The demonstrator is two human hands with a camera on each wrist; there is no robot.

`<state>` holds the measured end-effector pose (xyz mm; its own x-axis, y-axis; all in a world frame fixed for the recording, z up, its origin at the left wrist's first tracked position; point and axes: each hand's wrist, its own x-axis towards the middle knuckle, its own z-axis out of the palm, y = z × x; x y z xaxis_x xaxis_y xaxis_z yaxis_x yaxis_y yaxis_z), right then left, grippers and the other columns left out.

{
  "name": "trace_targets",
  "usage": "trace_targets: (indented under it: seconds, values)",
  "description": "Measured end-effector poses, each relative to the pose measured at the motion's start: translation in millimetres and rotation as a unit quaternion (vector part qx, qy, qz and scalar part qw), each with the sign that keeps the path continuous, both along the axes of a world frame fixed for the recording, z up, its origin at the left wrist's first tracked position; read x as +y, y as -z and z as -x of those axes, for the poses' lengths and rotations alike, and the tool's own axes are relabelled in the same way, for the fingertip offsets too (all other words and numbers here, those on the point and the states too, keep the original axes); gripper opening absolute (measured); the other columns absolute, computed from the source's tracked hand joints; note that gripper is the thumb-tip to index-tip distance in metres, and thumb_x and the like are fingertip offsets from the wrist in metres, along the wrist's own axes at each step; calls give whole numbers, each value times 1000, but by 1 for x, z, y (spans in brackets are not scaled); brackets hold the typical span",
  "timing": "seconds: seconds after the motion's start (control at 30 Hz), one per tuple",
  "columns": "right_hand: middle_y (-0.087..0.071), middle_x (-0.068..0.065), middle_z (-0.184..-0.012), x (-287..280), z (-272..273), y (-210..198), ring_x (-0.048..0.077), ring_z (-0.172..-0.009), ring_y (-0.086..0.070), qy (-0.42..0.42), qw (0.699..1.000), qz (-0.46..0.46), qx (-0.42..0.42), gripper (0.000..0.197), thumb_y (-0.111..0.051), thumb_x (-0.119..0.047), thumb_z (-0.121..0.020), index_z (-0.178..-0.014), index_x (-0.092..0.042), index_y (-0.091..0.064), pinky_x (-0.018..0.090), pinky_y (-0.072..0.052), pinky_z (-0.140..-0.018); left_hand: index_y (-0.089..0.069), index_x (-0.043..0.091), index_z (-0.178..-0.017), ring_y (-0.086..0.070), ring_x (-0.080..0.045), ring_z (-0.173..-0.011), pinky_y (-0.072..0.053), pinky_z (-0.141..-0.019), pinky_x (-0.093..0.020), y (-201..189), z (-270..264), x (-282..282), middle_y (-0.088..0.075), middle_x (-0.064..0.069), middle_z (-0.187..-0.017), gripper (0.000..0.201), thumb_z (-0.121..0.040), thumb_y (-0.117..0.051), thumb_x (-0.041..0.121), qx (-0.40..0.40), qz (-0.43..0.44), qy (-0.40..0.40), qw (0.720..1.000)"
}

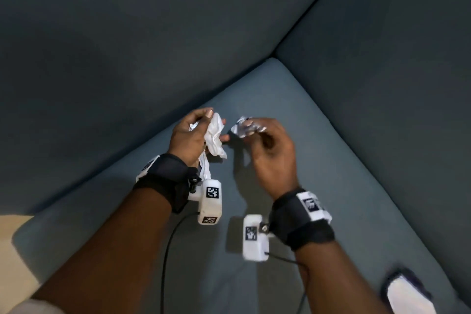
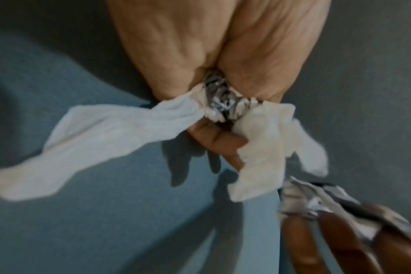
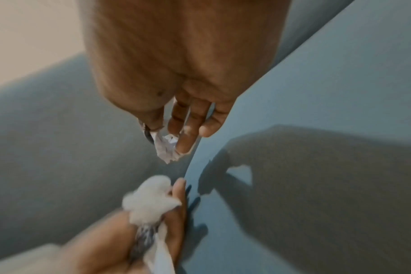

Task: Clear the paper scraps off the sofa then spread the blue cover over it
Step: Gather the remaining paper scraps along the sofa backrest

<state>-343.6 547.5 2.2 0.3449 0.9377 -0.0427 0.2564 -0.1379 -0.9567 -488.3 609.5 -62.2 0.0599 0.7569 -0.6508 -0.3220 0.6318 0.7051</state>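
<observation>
The sofa (image 1: 153, 33) fills nearly the whole head view. Its back on the left and a second upright panel on the right meet in a seam that runs down to the far corner of the seat (image 1: 344, 173). The seat's near-left edge borders a patch of pale floor (image 1: 15, 250).

Both hands hang above the seat near that corner, a little apart from each other, with blue fabric showing on every side of them. The left hand (image 1: 190, 135) is clenched round a wad (image 1: 215, 139) of crumpled white paper (the left wrist view shows a printed piece squeezed into the same fist, and a long white strip (image 2: 94, 139) trailing out of it). The right hand (image 1: 272, 153) pinches a small crumpled scrap (image 1: 242, 127), printed on, between thumb and fingertips. The scrap is just beside the wad and not touching it.

Low on the right, on the seat by the foot of the right panel, lies a white thing (image 1: 407, 293) with a dark rim, too blurred to name.
</observation>
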Motion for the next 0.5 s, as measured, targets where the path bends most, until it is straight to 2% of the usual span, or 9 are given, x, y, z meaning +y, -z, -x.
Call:
trace_targets:
  seconds: [0.07,0.13,0.2,0.27,0.37,0.43,0.5]
  values:
    - [-72,0,-103,-17,16,13,13,-100,-70,-58,992,-9,-108,23,-64,5,-88,-95,-11,-78,32,-55,-90,-70,9,-106,-75,-28,-84,-62,-73,-40,-2,-6,-5,-76,-19,-102,19,-101,-61,25,-18,-10,3,1000]
    - [-74,0,-103,-27,27,26,15,-98,-70,-66,985,2,-157,23,-65,2,-87,-97,-12,-79,34,-56,-90,-70,4,-104,-75,-26,-84,-61,-76,-34,-6,-16,-13,-76,-21,-99,26,-103,-57,27,-28,0,21,999]
    - [-76,0,-103,-31,34,35,15,-98,-71,-37,986,18,-161,22,-65,1,-85,-98,-12,-79,35,-57,-90,-70,1,-102,-75,-24,-81,-58,-75,-31,-9,-22,-19,-76,-20,-93,37,-102,-58,35,-14,18,30,999]
    - [-77,-2,-101,-32,33,38,14,-96,-73,-27,990,54,-128,22,-64,-3,-85,-97,-14,-80,37,-58,-88,-70,4,-91,-70,-24,-72,-55,-71,-32,-15,-23,-25,-74,-15,-83,42,-96,-65,44,7,16,28,999]
    - [-76,-2,-81,-32,23,39,17,-75,-72,-29,987,117,-110,16,-61,-14,-85,-87,-16,-77,38,-59,-72,-60,15,-73,-56,-20,-62,-49,-63,-33,-23,-25,-35,-59,-5,-66,39,-76,-84,46,51,-51,76,995]
    - [-68,-1,-63,-37,18,35,17,-58,-64,-5,984,134,-114,12,-62,-15,-84,-76,-11,-70,35,-53,-59,-56,16,-74,-54,-20,-63,-50,-62,-32,-29,-30,-44,-55,-6,-66,41,-67,-92,34,48,-75,114,989]
    - [-56,-6,-55,-45,12,30,10,-49,-50,48,986,137,-85,9,-68,-14,-82,-74,-12,-65,28,-44,-54,-54,13,-74,-51,-21,-63,-48,-59,-31,-32,-36,-48,-52,-10,-65,39,-71,-92,19,44,-87,127,987]
